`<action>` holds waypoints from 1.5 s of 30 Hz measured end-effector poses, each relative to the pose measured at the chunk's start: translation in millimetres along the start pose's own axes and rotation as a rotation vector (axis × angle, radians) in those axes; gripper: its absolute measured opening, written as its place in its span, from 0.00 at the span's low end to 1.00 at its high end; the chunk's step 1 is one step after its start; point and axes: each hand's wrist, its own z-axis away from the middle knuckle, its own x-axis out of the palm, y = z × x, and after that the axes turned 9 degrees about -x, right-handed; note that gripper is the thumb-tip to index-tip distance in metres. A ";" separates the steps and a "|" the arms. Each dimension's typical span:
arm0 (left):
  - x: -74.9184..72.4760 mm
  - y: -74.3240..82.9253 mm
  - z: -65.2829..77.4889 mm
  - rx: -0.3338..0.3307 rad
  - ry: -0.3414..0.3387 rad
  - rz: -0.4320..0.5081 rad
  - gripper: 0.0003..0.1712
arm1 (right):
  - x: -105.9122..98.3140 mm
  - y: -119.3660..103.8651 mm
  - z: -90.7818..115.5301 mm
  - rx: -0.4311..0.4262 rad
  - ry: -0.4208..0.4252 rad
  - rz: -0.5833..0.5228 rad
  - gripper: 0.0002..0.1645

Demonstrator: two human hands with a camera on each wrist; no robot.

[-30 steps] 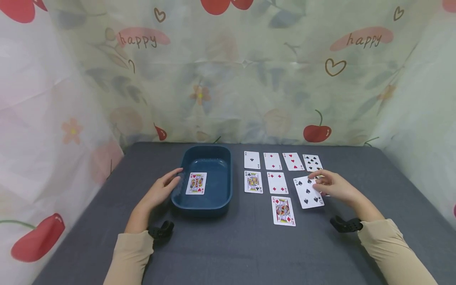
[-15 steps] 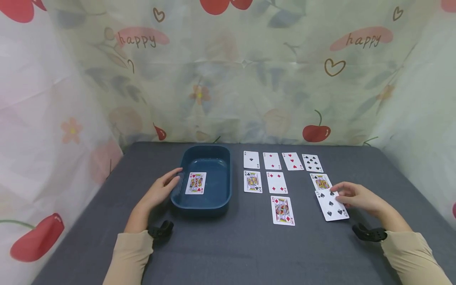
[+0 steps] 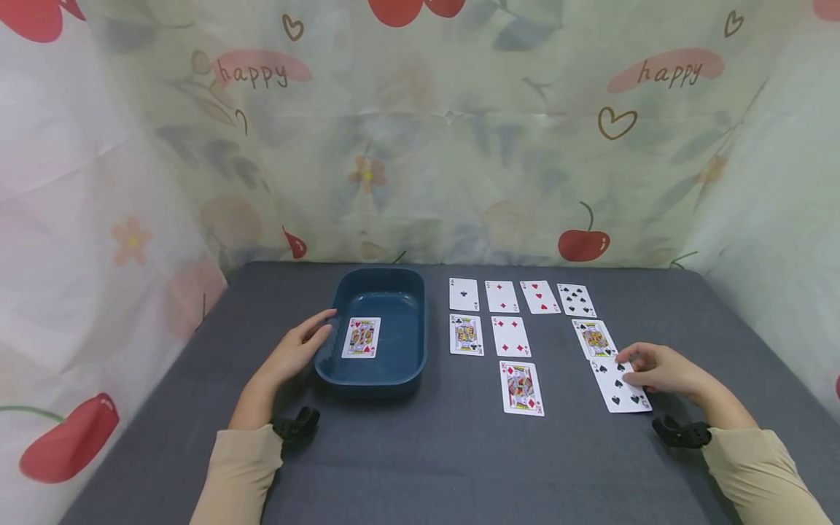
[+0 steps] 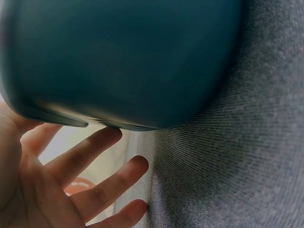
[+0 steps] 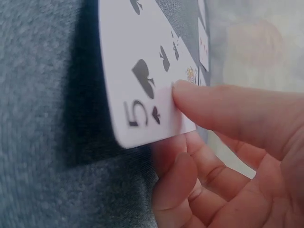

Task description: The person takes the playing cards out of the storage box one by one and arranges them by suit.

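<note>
My right hand [image 3: 663, 372] pinches a five of spades [image 3: 609, 380] between thumb and fingers, just below a king of spades [image 3: 595, 339]. In the right wrist view, the thumb lies on the face of the card [image 5: 137, 99] and curled fingers are under its edge; the near corner is raised off the cloth. My left hand [image 3: 298, 348] touches the left rim of a dark blue bin [image 3: 420, 343]. Its fingers are spread and fairly straight beside the bin wall in the left wrist view, with some tips hidden. A king of hearts [image 3: 361, 337] lies face up inside the bin.
Face-up cards lie right of the bin: an ace of clubs [image 3: 464, 294], two of diamonds [image 3: 502, 296], three of hearts [image 3: 541, 297], seven of spades [image 3: 577, 300], king of clubs [image 3: 466, 335], four of diamonds [image 3: 511, 336] and king of diamonds [image 3: 521, 388]. A patterned curtain [image 3: 420, 146] encloses the grey table.
My right hand has carried the five of spades rightward and toward me, uncovering the king of spades, then lowered it just below that king. The left hand has stayed at the bin.
</note>
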 end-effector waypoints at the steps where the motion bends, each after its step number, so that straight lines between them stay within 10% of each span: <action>1: 0.1 0.1 0.1 0.001 -0.001 0.000 0.30 | 0.2 -0.7 0.3 -0.001 -0.002 0.004 0.23; 27: 1.0 -0.4 -0.8 0.017 0.009 0.006 0.28 | 0.8 -12.4 -3.5 0.107 0.019 0.219 0.40; 45: 0.1 -0.9 -0.8 0.014 0.002 0.013 0.29 | 24.5 -105.6 -64.8 -0.220 0.017 0.076 0.26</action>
